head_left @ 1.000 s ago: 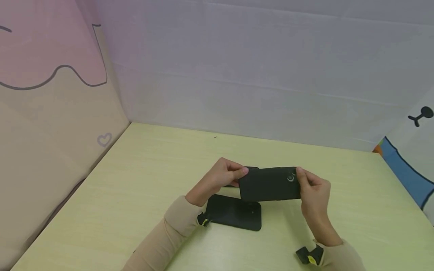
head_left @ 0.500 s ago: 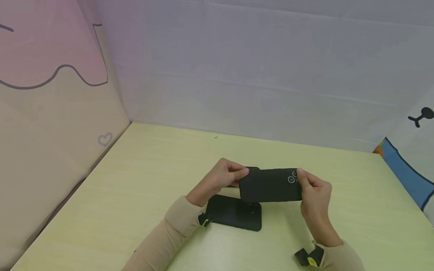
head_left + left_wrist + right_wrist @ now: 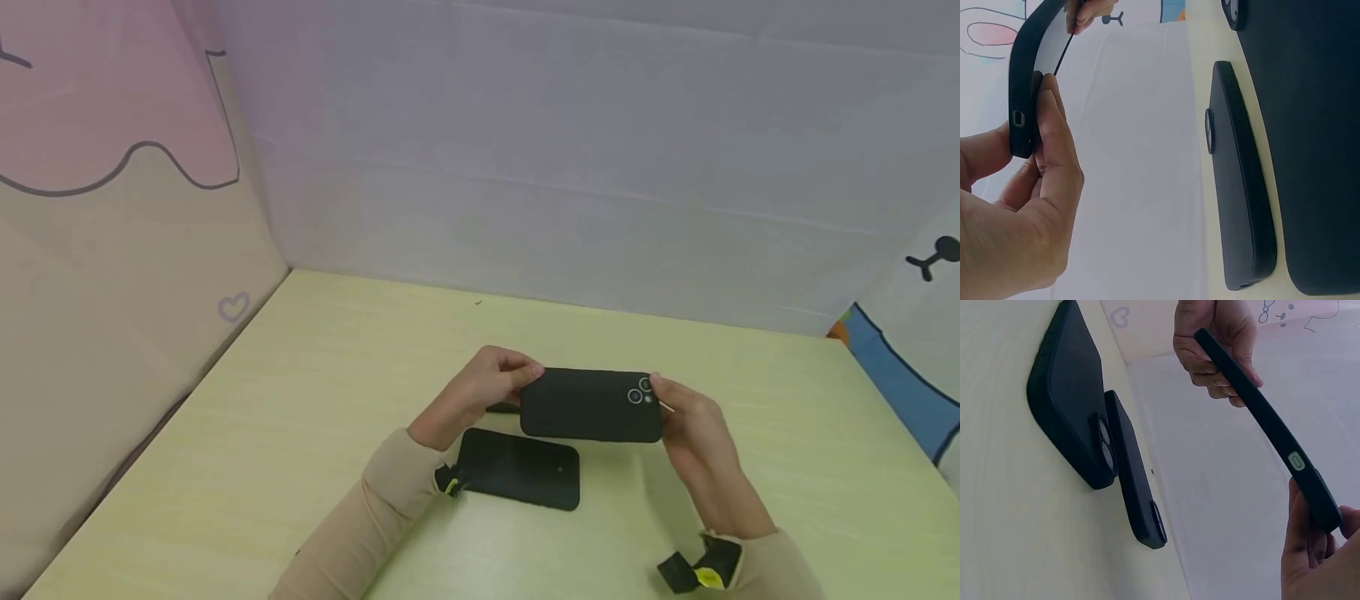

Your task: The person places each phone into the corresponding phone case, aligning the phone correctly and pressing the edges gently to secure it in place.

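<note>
A phone in a black case (image 3: 577,406) is held level above the table, its back with two ringed camera lenses turned up toward the head camera. My left hand (image 3: 483,387) pinches its left end between thumb and fingers. At the lens end, my right hand (image 3: 701,429) has the thumb on the upper corner and fingers behind. A pale face shows on the phone's far side (image 3: 1054,40) in the left wrist view. Below lies another black-cased phone (image 3: 517,468), back up. A third one (image 3: 502,407) is mostly hidden behind the left hand and held phone.
The pale yellow table (image 3: 337,358) bears the two lying phones, which sit close together. A fabric wall (image 3: 525,167) rises along the back edge, with printed cloth (image 3: 135,275) at the left and more at the right. Black straps (image 3: 697,571) sit on the wrists.
The held phone has moved slightly left and its tilt has changed, so both lenses show more plainly and the rear phone's upper part is covered. The right hand has turned and shifted its fingers.
</note>
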A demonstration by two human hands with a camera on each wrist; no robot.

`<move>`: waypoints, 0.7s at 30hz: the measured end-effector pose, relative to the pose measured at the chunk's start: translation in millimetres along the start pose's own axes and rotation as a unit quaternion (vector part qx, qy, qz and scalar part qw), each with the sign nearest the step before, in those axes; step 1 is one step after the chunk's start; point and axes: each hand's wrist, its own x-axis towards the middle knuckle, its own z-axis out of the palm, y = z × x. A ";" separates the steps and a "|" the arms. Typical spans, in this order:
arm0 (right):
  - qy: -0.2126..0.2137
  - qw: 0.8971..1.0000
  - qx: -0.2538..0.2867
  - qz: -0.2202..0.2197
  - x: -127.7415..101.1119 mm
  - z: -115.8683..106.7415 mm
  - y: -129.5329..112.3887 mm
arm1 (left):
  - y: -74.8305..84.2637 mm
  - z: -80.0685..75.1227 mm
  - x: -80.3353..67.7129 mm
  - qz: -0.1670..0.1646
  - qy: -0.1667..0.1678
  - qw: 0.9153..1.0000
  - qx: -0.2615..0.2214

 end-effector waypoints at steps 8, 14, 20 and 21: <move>-0.032 0.999 0.012 -0.006 -6.5 4.9 -0.6 | 0.5 -4.4 1.0 -0.007 0.027 0.999 -0.041; -0.084 0.995 -0.027 -0.039 -9.0 6.6 -1.9 | -0.1 -6.8 1.7 -0.003 0.050 0.993 -0.109; -0.143 0.984 -0.088 -0.056 -9.8 5.2 -3.5 | 0.0 -7.4 1.2 0.002 0.071 0.990 -0.119; -0.147 0.983 -0.099 -0.053 -9.7 5.0 -4.0 | -0.3 -7.3 1.4 0.002 0.071 0.990 -0.119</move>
